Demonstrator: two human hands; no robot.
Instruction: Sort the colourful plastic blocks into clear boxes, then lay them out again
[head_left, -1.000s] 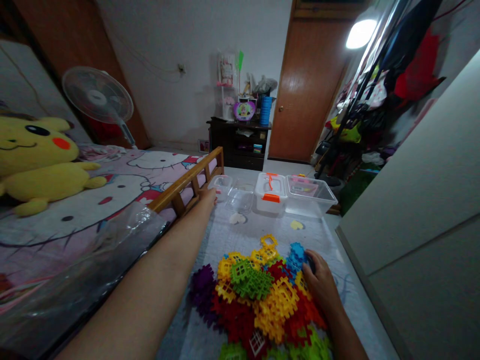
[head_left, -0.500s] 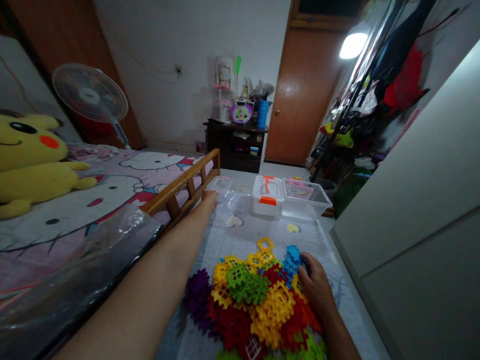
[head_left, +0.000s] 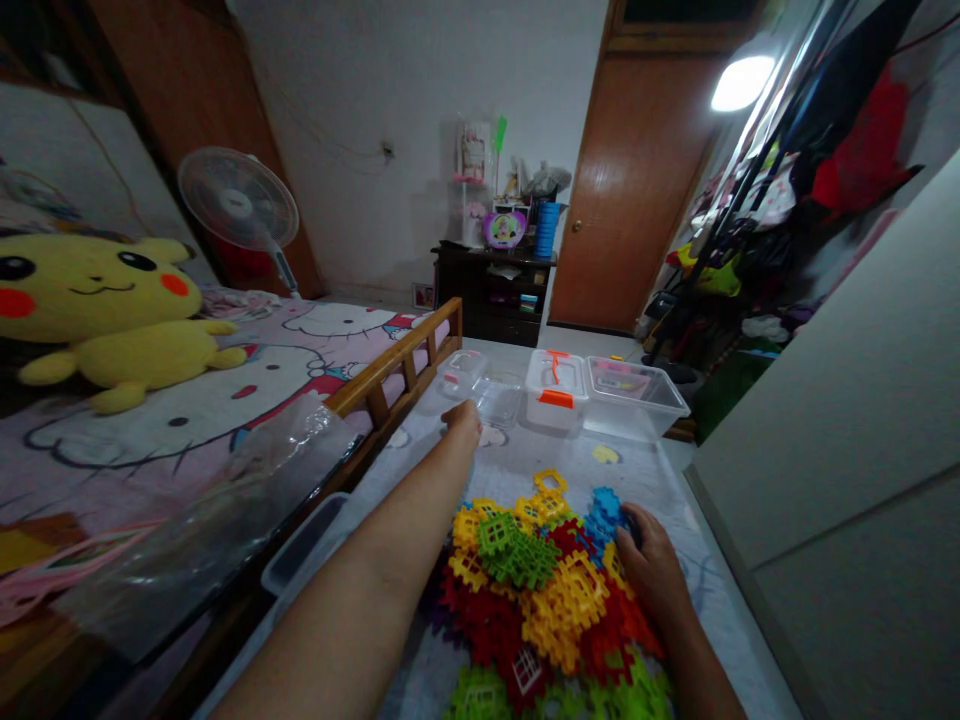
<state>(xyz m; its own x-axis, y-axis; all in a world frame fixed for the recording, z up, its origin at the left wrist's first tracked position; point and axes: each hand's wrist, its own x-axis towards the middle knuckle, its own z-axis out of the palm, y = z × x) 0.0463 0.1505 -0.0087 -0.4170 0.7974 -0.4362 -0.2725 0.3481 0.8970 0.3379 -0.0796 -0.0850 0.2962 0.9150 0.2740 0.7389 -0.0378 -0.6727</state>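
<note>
My left hand (head_left: 463, 421) reaches forward over the sheet, just short of a clear plastic container (head_left: 499, 400). Its fingers are mostly hidden behind the hand, so whether it holds anything does not show. At the right edge of a heap of interlocking plastic building pieces, my right hand (head_left: 655, 558) curls around dark blue pieces (head_left: 634, 525). Light blue pieces (head_left: 602, 515) lie beside its fingertips. The heap also has yellow pieces (head_left: 562, 610), green pieces (head_left: 517, 550), red pieces (head_left: 480, 615) and lime pieces (head_left: 480, 692). Purple pieces are mostly hidden behind my left forearm.
Beyond the heap stand a lidded box (head_left: 555, 395) with orange clips and an open clear bin (head_left: 637, 400). A smaller clear container (head_left: 463, 372) sits by the wooden bed rail (head_left: 397, 360). On the left are a plastic bag (head_left: 225, 520) and a yellow plush toy (head_left: 127, 310). A pale cabinet (head_left: 847, 420) borders the right.
My left hand has drawn back towards me and to the right, away from the small clear container. My right hand stays at the blue pieces. The view has swung left.
</note>
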